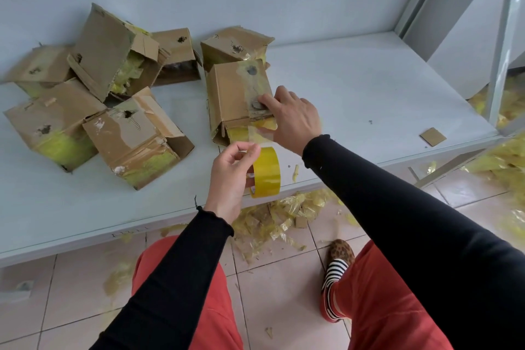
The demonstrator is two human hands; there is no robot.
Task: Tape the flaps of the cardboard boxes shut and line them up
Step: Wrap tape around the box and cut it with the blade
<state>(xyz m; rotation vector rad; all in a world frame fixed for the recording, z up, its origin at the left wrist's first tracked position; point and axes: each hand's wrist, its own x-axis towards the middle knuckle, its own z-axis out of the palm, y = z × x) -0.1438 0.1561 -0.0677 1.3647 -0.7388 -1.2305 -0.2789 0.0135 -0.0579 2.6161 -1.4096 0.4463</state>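
My right hand point(289, 116) presses flat on the box point(237, 96) at the table point(369, 88) edge to steady it while my left hand point(233, 170) pinches the tape roll point(265, 172), drawing its strip taut over the flaps

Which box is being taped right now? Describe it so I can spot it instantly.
On the white table, skip the jumbled pile at left. It is the nearer box of the middle pair, the only one under the right hand, with yellow tape running from it.
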